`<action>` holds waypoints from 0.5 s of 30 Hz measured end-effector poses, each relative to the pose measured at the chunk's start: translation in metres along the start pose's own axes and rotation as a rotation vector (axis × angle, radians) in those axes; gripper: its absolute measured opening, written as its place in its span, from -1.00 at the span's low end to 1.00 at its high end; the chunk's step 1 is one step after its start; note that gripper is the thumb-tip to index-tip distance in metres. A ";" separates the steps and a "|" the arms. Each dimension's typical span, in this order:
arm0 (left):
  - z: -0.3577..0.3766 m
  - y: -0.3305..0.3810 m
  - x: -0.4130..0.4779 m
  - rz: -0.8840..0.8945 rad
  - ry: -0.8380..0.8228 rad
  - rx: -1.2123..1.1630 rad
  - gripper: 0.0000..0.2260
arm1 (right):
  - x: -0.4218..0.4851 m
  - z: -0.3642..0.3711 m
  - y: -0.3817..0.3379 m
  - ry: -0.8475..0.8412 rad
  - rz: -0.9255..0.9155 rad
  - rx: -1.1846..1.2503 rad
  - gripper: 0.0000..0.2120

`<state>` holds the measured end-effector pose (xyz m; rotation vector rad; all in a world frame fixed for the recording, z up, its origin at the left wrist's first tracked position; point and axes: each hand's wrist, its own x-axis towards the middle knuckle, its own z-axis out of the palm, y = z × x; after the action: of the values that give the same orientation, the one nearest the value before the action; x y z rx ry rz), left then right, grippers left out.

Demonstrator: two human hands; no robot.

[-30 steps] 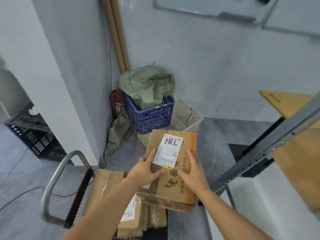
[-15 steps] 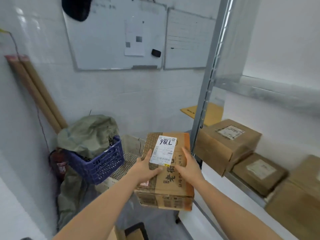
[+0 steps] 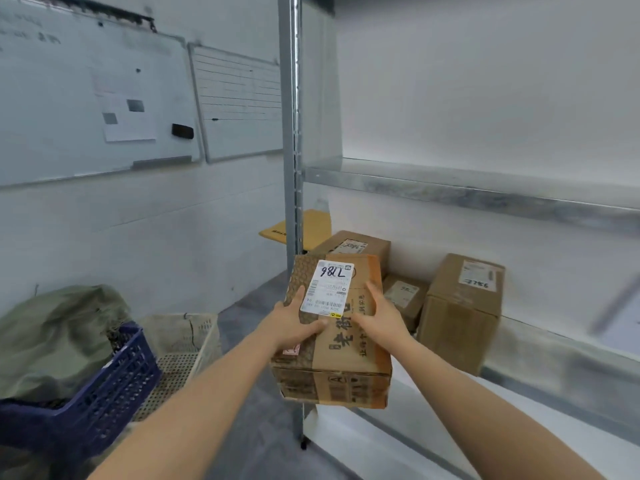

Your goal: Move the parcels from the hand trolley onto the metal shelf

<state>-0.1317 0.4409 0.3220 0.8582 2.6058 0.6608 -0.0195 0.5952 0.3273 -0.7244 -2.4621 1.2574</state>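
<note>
Crate [image 3: 104, 403] left of shelf post [image 3: 291, 133] holds a sack [image 3: 52, 341]; your left hand [image 3: 294, 327] and right hand [image 3: 377, 317] clasp the parcel [image 3: 346, 362] before it.

Three labelled cardboard parcels [image 3: 460, 317] on the metal shelf [image 3: 588, 386]

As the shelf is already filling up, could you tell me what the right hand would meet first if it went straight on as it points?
Probably the back carton on the metal shelf, just beyond the parcel that the right hand grips; depth between them is unclear.
</note>
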 end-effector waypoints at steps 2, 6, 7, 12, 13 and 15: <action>0.004 0.016 -0.001 0.047 -0.024 0.000 -0.11 | -0.010 -0.016 0.006 0.029 0.025 0.013 -0.28; 0.010 0.051 -0.001 0.123 -0.053 0.044 -0.10 | -0.026 -0.050 0.016 0.105 0.048 0.012 -0.27; 0.012 0.061 -0.001 0.139 -0.057 0.065 -0.10 | -0.030 -0.058 0.019 0.127 0.059 0.021 -0.27; 0.016 0.113 -0.009 0.216 -0.064 0.131 -0.14 | -0.051 -0.100 0.027 0.201 0.098 0.060 -0.30; 0.016 0.123 -0.010 0.233 -0.068 0.144 -0.14 | -0.055 -0.109 0.028 0.219 0.092 0.047 -0.31; 0.017 0.143 -0.011 0.255 -0.077 0.160 -0.12 | -0.061 -0.129 0.030 0.252 0.097 0.019 -0.31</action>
<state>-0.0486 0.5415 0.3836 1.2545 2.5289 0.4751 0.0998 0.6635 0.3760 -0.9454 -2.2328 1.1431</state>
